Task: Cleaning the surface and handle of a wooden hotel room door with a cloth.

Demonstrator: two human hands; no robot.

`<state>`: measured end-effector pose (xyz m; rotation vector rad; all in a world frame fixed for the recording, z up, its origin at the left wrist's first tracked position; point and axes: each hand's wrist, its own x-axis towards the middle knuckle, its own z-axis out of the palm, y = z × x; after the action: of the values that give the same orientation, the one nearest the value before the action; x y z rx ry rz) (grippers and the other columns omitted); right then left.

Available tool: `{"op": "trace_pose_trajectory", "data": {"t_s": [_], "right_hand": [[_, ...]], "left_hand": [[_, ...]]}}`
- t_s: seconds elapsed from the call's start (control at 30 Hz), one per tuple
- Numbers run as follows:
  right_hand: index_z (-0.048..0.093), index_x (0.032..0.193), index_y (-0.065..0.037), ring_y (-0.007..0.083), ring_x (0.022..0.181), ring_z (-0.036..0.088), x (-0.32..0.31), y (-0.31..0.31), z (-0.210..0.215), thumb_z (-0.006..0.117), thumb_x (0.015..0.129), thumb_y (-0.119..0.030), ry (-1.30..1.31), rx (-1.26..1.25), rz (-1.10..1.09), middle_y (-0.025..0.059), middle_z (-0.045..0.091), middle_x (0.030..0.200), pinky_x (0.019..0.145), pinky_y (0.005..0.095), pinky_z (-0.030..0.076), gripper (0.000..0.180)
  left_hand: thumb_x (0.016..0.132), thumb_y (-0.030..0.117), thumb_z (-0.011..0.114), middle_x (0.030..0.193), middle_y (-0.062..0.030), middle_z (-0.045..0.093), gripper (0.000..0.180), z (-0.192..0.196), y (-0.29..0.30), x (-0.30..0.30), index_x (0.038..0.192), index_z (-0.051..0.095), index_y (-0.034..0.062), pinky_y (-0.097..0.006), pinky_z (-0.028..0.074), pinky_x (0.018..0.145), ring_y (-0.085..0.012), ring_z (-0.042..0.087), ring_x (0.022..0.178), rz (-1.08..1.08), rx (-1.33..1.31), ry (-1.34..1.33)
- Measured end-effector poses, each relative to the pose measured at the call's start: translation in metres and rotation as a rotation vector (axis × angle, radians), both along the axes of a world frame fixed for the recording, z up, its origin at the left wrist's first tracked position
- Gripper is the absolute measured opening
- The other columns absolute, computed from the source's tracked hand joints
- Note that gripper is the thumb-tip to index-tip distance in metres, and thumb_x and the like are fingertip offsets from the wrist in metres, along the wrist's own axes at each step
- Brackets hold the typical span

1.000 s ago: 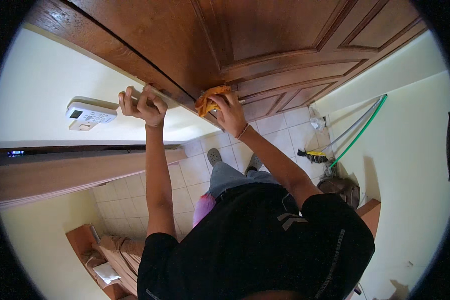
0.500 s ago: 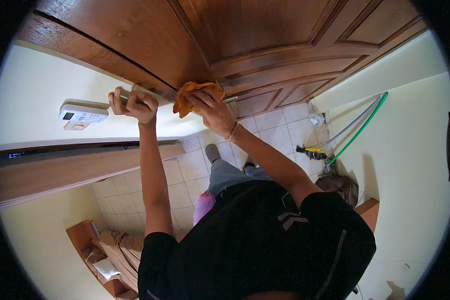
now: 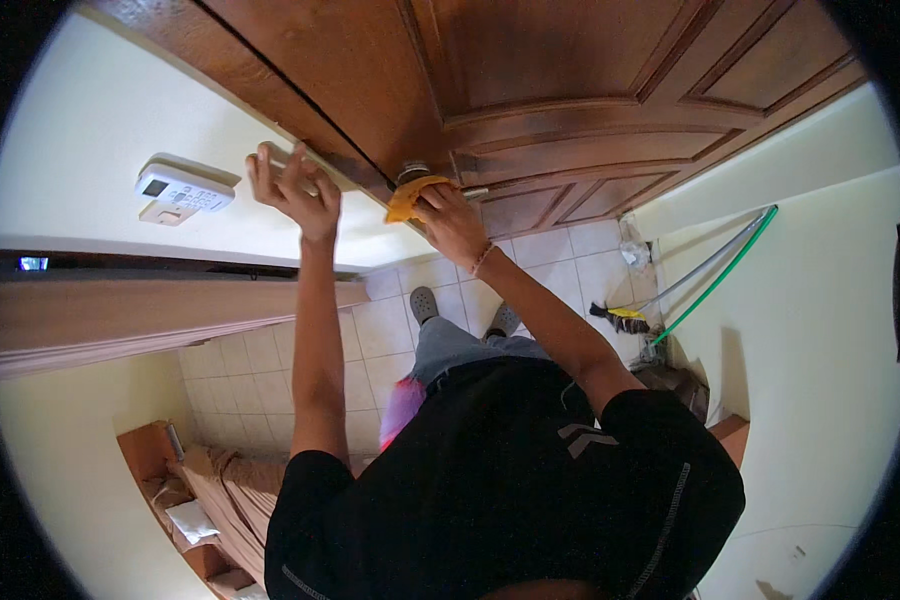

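Observation:
My right hand (image 3: 452, 222) is closed on an orange cloth (image 3: 417, 197), pressed against the brown wooden door (image 3: 530, 60) near its edge. Just above the cloth a round metal door knob (image 3: 413, 172) shows in part. My left hand (image 3: 297, 190) is raised at the door frame (image 3: 270, 108); its bent fingers stand apart and rest along the frame's edge, with nothing seen in them. A white remote control (image 3: 185, 187) in a wall holder is to the left of that hand, over a light switch (image 3: 167, 213).
A green-handled pole (image 3: 720, 275) and a grey one lean on the right wall, with a black-and-yellow brush head (image 3: 622, 318) at the floor. A pinkish curtain (image 3: 150, 305) hangs at left. Behind it stands a bed (image 3: 232, 490). Tiles (image 3: 380, 325) cover the floor.
The cloth has moved slightly right and down, folding smaller in my right hand and uncovering the knob. My left hand has shifted a little along the frame, and the whole view has moved somewhat.

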<state>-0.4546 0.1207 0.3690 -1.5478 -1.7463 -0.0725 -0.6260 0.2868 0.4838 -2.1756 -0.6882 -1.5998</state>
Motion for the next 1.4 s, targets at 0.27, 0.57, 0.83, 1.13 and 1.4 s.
{"op": "trace_pose_trajectory", "data": {"t_s": [0.27,0.57,0.83,1.13,1.4], "right_hand": [[0.071,0.133,-0.002,0.0357,0.137,0.058,0.001,0.002,0.007,0.072,0.087,-0.006,0.052,0.014,-0.013,0.0147,0.063,0.144,0.116,0.049,0.051,0.045],[0.066,0.135,0.006,0.0452,0.145,0.052,0.006,-0.008,-0.009,0.065,0.095,-0.006,0.189,-0.03,0.013,0.0213,0.06,0.148,0.124,0.053,0.042,0.042],[0.065,0.139,0.005,0.0467,0.158,0.039,0.018,-0.003,0.013,0.064,0.107,-0.029,-0.304,-0.023,0.118,0.0278,0.056,0.154,0.131,0.062,0.028,0.047],[0.063,0.142,0.005,0.0462,0.158,0.038,0.017,0.005,0.034,0.058,0.111,-0.032,-0.353,0.031,0.092,0.0242,0.053,0.158,0.132,0.0634,0.026,0.048],[0.058,0.149,0.006,0.0451,0.16,0.036,0.031,-0.01,0.009,0.056,0.108,-0.016,-0.288,0.048,0.051,0.0247,0.052,0.158,0.133,0.061,0.027,0.046]], "left_hand": [[0.112,0.011,0.054,0.126,-0.0121,0.058,0.021,-0.148,-0.184,0.044,0.131,0.054,0.0016,-0.046,0.047,0.107,-0.0249,0.058,0.119,-0.154,-1.272,-0.541],[0.118,0.028,0.053,0.126,-0.0058,0.071,0.038,-0.182,-0.179,0.068,0.151,0.059,0.0085,-0.033,0.057,0.088,-0.0162,0.068,0.104,-0.495,-1.848,-0.904],[0.113,0.013,0.052,0.12,-0.008,0.073,0.035,-0.17,-0.154,0.065,0.143,0.065,0.0025,-0.031,0.056,0.083,-0.0138,0.068,0.101,-0.555,-1.727,-0.97],[0.111,0.005,0.05,0.107,-0.0113,0.067,0.023,-0.144,-0.187,0.065,0.129,0.062,0.0002,-0.034,0.055,0.089,-0.0204,0.066,0.099,-0.403,-1.286,-0.752],[0.101,-0.005,0.043,0.128,-0.0216,0.065,0.041,-0.123,-0.162,0.053,0.139,0.06,-0.0008,-0.041,0.05,0.105,-0.0354,0.064,0.122,-0.333,-1.029,-0.542]]}}
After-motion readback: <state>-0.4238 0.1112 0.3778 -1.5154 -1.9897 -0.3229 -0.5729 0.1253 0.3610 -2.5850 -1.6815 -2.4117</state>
